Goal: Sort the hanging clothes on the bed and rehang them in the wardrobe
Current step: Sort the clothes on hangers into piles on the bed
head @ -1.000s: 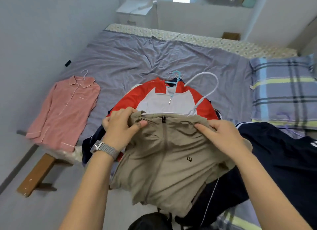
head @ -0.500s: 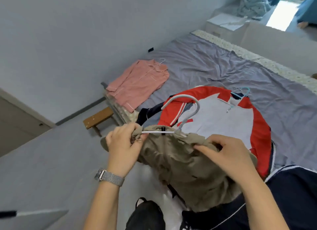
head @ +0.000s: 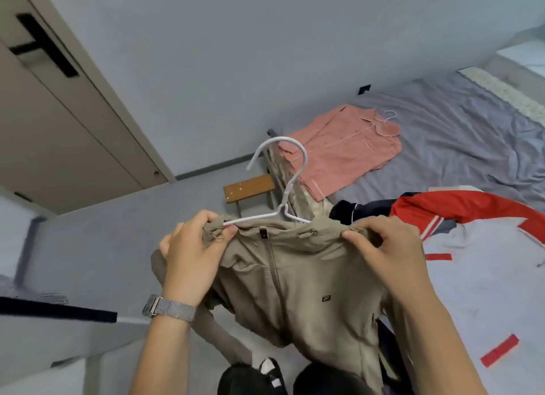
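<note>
A beige zip jacket (head: 298, 285) hangs on a white hanger (head: 283, 185), lifted off the bed in front of me. My left hand (head: 194, 256) grips its left shoulder over the hanger's arm. My right hand (head: 386, 253) pinches the right shoulder. The hanger's hook points up and left. On the grey bed (head: 460, 135) lie a pink shirt (head: 348, 155) on its own hanger, a red and white jacket (head: 477, 247) and a dark navy garment (head: 359, 208) partly under it.
A small wooden stool (head: 249, 188) stands on the floor at the bed's end. A beige door (head: 59, 114) with a black handle fills the left. A dark bag (head: 250, 380) sits at my feet below the jacket.
The view has swung left toward the door. The beige jacket has come up off the pile and now hangs spread between both hands, front facing me.
</note>
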A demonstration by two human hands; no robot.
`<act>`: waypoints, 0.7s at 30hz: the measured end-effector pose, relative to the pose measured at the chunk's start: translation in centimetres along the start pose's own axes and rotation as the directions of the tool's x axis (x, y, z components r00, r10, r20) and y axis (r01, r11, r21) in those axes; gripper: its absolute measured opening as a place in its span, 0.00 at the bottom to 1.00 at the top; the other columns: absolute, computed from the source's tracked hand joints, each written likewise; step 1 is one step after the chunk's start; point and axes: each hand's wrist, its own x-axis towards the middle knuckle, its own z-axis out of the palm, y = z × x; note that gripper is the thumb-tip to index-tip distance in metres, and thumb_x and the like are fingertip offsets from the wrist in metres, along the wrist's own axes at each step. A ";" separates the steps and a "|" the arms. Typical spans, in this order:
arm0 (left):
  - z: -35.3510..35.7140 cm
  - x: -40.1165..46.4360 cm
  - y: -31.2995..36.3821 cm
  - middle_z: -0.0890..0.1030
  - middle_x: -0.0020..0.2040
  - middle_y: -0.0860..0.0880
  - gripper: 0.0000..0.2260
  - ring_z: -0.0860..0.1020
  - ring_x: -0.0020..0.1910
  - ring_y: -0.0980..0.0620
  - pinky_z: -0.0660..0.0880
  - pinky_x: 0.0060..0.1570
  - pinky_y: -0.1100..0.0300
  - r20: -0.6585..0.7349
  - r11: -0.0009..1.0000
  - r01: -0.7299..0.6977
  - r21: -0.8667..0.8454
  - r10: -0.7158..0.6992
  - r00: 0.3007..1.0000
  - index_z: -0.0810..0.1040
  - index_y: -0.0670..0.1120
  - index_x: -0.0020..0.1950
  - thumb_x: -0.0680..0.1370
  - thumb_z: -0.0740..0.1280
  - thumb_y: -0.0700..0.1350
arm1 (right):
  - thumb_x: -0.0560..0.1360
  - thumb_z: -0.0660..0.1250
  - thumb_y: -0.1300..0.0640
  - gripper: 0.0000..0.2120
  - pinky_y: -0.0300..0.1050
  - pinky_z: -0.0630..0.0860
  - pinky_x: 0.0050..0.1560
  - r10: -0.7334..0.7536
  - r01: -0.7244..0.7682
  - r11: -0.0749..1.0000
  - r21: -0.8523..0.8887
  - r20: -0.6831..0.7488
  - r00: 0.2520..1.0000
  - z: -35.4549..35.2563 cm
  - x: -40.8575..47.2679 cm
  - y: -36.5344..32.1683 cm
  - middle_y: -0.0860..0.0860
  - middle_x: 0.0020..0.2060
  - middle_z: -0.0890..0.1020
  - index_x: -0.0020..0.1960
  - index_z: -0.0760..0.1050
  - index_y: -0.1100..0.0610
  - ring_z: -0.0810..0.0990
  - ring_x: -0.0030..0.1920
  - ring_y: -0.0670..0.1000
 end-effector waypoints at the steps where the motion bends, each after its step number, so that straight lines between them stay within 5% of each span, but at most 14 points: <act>1: -0.5 1.4 -0.7 0.74 0.33 0.59 0.07 0.70 0.43 0.54 0.64 0.55 0.52 -0.016 1.000 0.004 0.017 -0.004 1.000 0.73 0.56 0.38 0.74 0.67 0.55 | 0.71 0.63 0.39 0.13 0.54 0.72 0.42 -0.005 0.005 1.000 0.000 -0.010 1.000 1.1 1.1 -0.9 0.42 0.33 0.79 0.38 0.78 0.47 0.74 0.37 0.45; 10: 4.8 17.0 -0.6 0.77 0.39 0.58 0.09 0.71 0.48 0.53 0.53 0.49 0.60 0.087 0.988 -0.154 0.035 0.150 0.985 0.74 0.54 0.44 0.73 0.66 0.59 | 0.69 0.62 0.38 0.08 0.48 0.73 0.41 0.166 -0.161 0.984 0.078 -0.064 0.984 5.6 11.4 0.9 0.41 0.33 0.79 0.38 0.76 0.40 0.75 0.39 0.43; 21: 14.1 36.3 8.6 0.78 0.40 0.54 0.07 0.75 0.49 0.46 0.66 0.55 0.50 0.226 0.957 -0.282 -0.066 0.289 0.930 0.72 0.53 0.43 0.73 0.70 0.52 | 0.68 0.61 0.38 0.23 0.58 0.72 0.47 0.305 -0.309 0.951 0.018 -0.226 0.925 5.2 29.3 7.0 0.52 0.33 0.80 0.37 0.79 0.58 0.75 0.38 0.54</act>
